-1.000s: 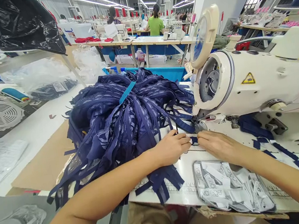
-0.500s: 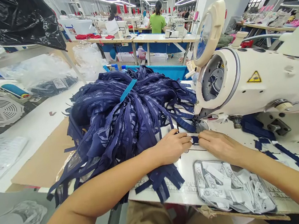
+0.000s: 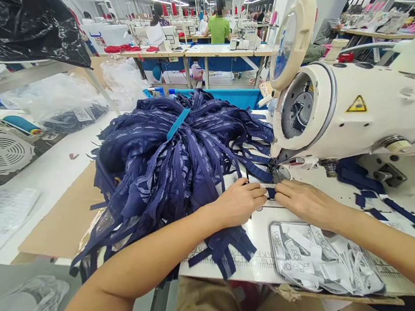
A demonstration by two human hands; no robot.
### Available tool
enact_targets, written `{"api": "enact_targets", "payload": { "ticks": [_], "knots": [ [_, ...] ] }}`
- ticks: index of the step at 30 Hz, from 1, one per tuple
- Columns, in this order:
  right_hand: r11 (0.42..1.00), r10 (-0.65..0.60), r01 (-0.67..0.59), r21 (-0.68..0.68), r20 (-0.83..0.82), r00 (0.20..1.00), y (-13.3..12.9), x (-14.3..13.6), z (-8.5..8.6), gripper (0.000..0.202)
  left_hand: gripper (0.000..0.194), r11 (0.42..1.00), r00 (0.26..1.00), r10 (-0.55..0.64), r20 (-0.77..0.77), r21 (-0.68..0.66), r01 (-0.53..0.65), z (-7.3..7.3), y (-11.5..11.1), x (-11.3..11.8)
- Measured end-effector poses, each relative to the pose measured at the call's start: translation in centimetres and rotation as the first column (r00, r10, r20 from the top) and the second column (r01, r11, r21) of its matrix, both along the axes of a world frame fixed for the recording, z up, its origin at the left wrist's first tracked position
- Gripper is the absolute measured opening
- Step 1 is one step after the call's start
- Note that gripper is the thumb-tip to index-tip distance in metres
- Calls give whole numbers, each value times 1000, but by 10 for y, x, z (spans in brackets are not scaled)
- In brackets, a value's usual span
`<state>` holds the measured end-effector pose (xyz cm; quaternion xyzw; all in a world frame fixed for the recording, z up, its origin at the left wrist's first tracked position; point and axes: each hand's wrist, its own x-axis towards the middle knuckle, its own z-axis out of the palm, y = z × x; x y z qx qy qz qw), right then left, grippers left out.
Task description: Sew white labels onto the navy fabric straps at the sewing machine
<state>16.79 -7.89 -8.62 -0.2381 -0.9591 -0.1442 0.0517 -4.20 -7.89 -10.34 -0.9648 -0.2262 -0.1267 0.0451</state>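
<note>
Both hands meet at the near side of the sewing machine (image 3: 380, 107), fingertips turned toward each other over the white bench (image 3: 260, 238). The left hand (image 3: 242, 202) has its grip drawn in, thumb and fingers pinched together on one end of a short navy strip (image 3: 271, 194); the right hand (image 3: 305, 201) has its grip likewise closed down at the strip's other end, fingers curled over it, so only a small stretch shows in the gap between them. How much cloth lies under the fingers I cannot tell. Taking the strip as the centre of the dial, the machine's head stands at two o'clock, with its presser area (image 3: 280, 172) near at one o'clock. A large heap of navy garments (image 3: 144, 169) spreads from nine to eleven o'clock, gathered by a turquoise band (image 3: 178, 123), and some of its loose straps hang by the left forearm at seven o'clock. A tray (image 3: 273, 246) of white printed labels (image 3: 304, 252) sits at five o'clock, just below the right forearm. More navy pieces (image 3: 359, 176) lie beneath the machine arm at three o'clock, and a blue bin (image 3: 244, 99) is behind the heap toward twelve.
</note>
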Motion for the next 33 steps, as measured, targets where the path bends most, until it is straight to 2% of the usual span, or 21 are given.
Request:
{"api": "enact_targets", "payload": {
  "ticks": [13,20,33],
  "knots": [
    [999,-15,18,-36,84,996,-2,3,-1,25,28,1000,1000,-12,-1,-5,12,-3,2,-2],
    [1000,-11,14,-23,126,992,-2,1,3,28,25,1000,1000,-17,8,13,16,-4,2,-1],
    [999,-22,25,-30,107,994,-4,8,3,27,19,999,999,-21,35,51,20,-4,1,-2]
  ]
}}
